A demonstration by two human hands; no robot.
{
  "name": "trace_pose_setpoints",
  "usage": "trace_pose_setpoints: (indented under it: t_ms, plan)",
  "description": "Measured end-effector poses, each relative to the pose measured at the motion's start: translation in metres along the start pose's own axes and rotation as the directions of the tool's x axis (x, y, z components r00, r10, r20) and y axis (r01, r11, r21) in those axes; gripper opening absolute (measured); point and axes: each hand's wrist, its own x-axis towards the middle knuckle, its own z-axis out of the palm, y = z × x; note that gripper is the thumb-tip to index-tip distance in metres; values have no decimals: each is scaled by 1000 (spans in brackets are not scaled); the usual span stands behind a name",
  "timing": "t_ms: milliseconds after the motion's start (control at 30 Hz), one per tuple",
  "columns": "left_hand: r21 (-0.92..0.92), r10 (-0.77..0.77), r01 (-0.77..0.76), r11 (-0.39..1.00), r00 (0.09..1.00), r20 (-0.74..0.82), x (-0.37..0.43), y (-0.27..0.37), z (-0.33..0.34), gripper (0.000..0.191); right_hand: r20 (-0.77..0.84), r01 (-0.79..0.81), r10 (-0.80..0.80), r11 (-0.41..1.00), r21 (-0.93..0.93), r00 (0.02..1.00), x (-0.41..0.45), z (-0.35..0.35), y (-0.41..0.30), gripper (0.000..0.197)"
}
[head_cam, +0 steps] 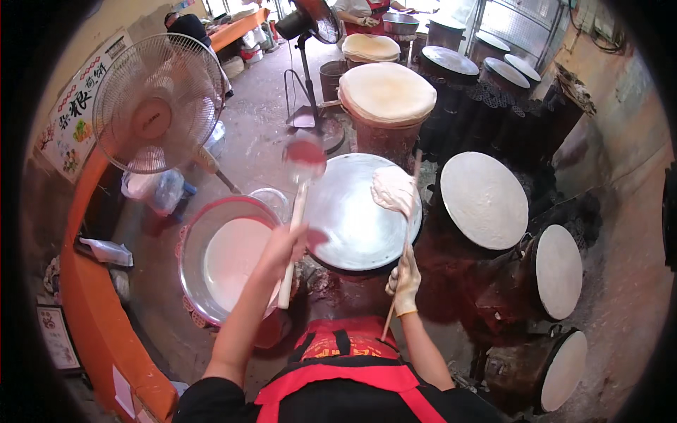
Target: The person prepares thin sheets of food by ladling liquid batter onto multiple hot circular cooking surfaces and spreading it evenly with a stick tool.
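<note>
Bare, my left hand (288, 242) grips the pale handle of a long ladle (299, 203). The ladle's blurred, reddish bowl is raised near the far left edge of a round metal griddle (344, 232). My right hand (405, 280), in a whitish work glove, is closed around a thin wooden stick (390, 312) slanting over the griddle's right side. A thick mound of pale batter (390, 187) lies on the griddle against the stick. Below my left forearm stands a wide metal basin (191, 238) holding liquid batter (232, 254).
Several griddles coated with pale batter (484, 201) curve along my right. Beyond mine, a stack of thin flatbreads (387, 92) rests on a drum. A pedestal fan (158, 103) and an orange counter (100, 301) flank the left. Another person (365, 16) stands at the far end.
</note>
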Motion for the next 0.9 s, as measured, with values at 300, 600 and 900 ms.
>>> trace_pose_setpoints:
  t_ms: [300, 600, 900]
  plan:
    - [-255, -129, 57, 965, 953, -275, -77, -100, -48, 19, -81, 225, -248, 948, -224, 965, 32, 91, 38, 38]
    - [-315, -163, 44, 948, 917, -363, -79, -148, -111, 11, -77, 247, -293, 898, -365, 953, -18, 39, 30, 44]
    - [-420, -211, 58, 906, 921, -328, -90, -157, -134, 10, 154, 271, -224, 843, -466, 962, 36, 88, 21, 38]
